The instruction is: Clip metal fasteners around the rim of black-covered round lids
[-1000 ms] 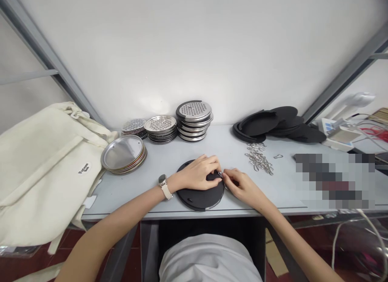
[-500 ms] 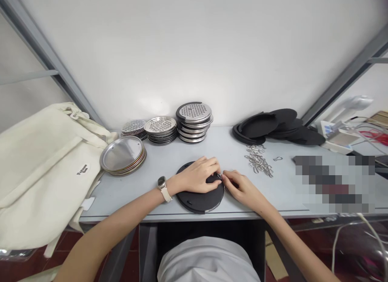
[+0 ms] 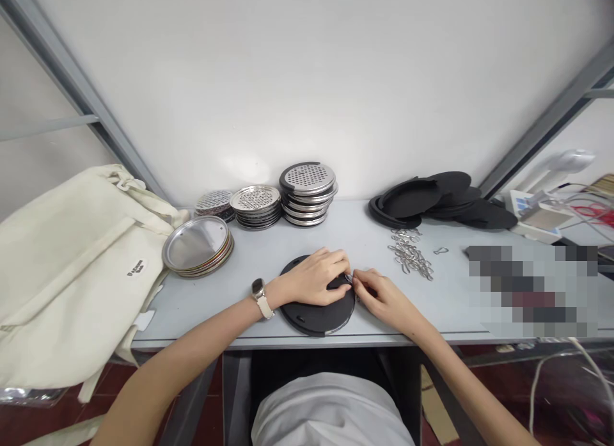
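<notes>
A black round cover (image 3: 314, 315) lies flat near the table's front edge, with a thin metal rim showing on its lower right. My left hand (image 3: 316, 278) rests over it from the left; the fingers are curled, and thumb and fingertips hold a black part by the cover's right edge. At that same spot my right hand (image 3: 378, 294) pinches a small metal clip (image 3: 349, 279), mostly hidden by fingertips. Behind to the right lies a pile of metal spring clips (image 3: 410, 254), with one loose clip (image 3: 440, 251) beside it.
Stacks of round grater discs (image 3: 256, 199) and grater discs with black rims (image 3: 309, 177) stand along the wall. Plain metal discs (image 3: 194, 244) are piled at left beside a cream bag (image 3: 81, 260). Black covers (image 3: 412, 199) lie at the back right, near a power strip (image 3: 532, 215).
The view has shifted very slightly. Both hands stay at the cover's right edge, with only a small movement of the fingertips and the clip.
</notes>
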{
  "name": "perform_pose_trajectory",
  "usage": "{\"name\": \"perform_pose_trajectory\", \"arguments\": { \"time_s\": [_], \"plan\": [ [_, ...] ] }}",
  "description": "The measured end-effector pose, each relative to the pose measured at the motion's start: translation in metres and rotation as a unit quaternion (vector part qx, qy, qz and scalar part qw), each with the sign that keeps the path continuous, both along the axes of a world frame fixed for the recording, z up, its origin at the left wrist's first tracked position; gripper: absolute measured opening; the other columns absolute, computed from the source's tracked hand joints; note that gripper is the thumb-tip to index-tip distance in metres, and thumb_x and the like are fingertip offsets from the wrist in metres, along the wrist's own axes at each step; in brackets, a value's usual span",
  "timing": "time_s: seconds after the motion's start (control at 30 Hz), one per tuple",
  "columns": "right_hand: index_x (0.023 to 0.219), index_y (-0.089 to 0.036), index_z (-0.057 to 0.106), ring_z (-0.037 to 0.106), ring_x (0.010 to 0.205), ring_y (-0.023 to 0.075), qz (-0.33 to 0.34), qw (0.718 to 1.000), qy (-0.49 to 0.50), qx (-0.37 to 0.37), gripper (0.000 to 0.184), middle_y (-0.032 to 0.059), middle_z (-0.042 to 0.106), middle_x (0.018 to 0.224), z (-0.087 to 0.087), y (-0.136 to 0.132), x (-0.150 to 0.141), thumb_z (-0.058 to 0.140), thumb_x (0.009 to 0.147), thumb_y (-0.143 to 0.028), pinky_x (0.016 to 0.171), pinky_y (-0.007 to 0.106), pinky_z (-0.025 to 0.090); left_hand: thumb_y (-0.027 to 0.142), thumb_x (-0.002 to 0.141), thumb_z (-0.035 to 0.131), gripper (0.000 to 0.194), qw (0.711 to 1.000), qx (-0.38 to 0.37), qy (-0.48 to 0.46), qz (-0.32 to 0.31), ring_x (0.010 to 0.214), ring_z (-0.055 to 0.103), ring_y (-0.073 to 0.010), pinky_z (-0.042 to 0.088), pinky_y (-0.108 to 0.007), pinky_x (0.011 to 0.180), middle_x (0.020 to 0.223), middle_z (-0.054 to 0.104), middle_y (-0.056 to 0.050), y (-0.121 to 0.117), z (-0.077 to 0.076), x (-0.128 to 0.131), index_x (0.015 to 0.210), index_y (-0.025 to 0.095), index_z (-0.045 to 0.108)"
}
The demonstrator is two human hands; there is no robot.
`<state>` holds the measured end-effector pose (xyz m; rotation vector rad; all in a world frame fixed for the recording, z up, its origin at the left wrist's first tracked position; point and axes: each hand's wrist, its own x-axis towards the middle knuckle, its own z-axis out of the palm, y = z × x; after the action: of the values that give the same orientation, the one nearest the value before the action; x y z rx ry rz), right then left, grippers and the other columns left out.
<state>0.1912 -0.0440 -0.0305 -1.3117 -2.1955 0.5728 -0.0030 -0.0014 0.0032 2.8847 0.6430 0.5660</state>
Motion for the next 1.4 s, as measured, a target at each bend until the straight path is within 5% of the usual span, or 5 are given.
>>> {"name": "perform_pose_trajectory", "arguments": {
  "time_s": [0.73, 1.4],
  "plan": [
    [0.075, -0.020, 0.050, 0.052, 0.063, 0.0168, 0.016, 1.000, -0.005, 0.009, 0.029, 0.0006, 0.056, 0.064, 0.0031, 0.0001, -0.0005, 0.032, 0.096, -0.028, 0.069, 0.030, 0.039, 0.023, 0.090, 0.047, 0.017, 1.000, 0.014, 0.019, -0.008, 0.092, 0.053, -0.0201, 0.038, -0.034, 0.088, 0.103, 0.057, -0.009, -0.0018, 0.0036, 0.0010, 0.103, 0.015, 0.054],
    [0.058, -0.021, 0.034, 0.044, 0.055, 0.0128, -0.020, 1.000, -0.006, 0.009, 0.032, -0.0044, 0.041, 0.051, 0.0018, 0.0004, -0.0020, 0.038, 0.090, -0.025, 0.059, 0.026, 0.036, 0.021, 0.087, 0.051, 0.018, 1.000, -0.016, -0.001, -0.005, 0.091, 0.054, -0.0194, 0.038, -0.033, 0.088, 0.101, 0.057, -0.007, -0.0020, -0.0006, 0.0022, 0.103, 0.016, 0.055]
  ]
}}
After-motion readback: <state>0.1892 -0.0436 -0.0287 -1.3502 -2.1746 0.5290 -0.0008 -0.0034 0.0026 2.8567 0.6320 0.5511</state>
